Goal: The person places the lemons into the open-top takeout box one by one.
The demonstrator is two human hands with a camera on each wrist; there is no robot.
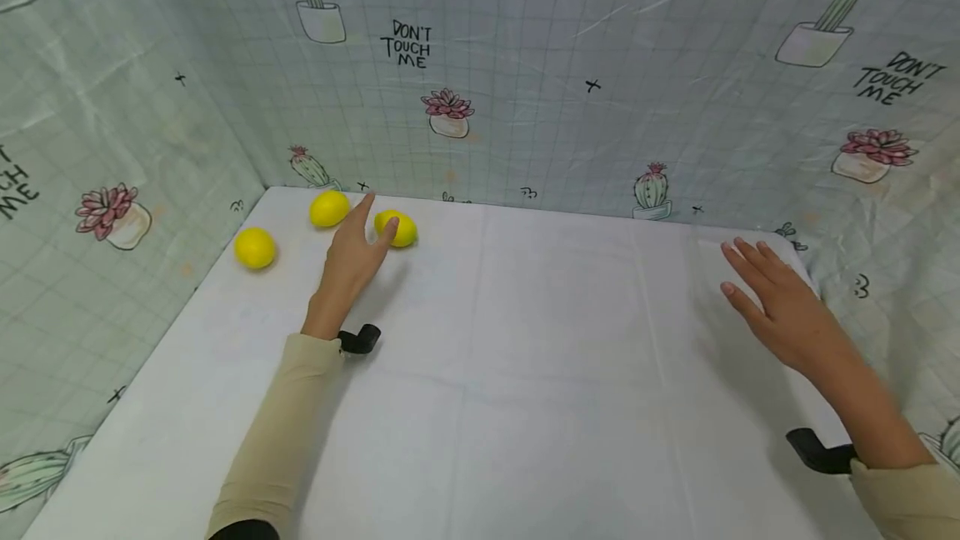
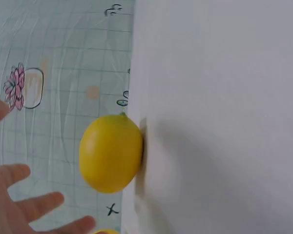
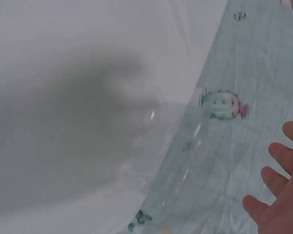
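Note:
Three yellow lemons lie at the back left of the white table. My left hand point(image 1: 352, 257) reaches between the back lemon point(image 1: 328, 209) and the right lemon point(image 1: 399, 229), its thumb partly in front of the latter. Farther left lies the third lemon point(image 1: 255, 248). In the left wrist view the fingers point(image 2: 39, 205) are spread, with a gap to the whole lemon point(image 2: 111, 153). Over the right back part of the table, my right hand point(image 1: 783, 315) has straight fingers and holds nothing visible. Near it, a faint see-through glossy thing point(image 3: 151, 116) shows in the right wrist view; its kind is unclear.
The white table point(image 1: 555, 373) carries a lightly creased cover. A pale green curtain point(image 1: 525, 140) with printed cacti and lettering stands along its back, left and right sides. Each wrist wears a black mount, such as the left strap point(image 1: 362, 338).

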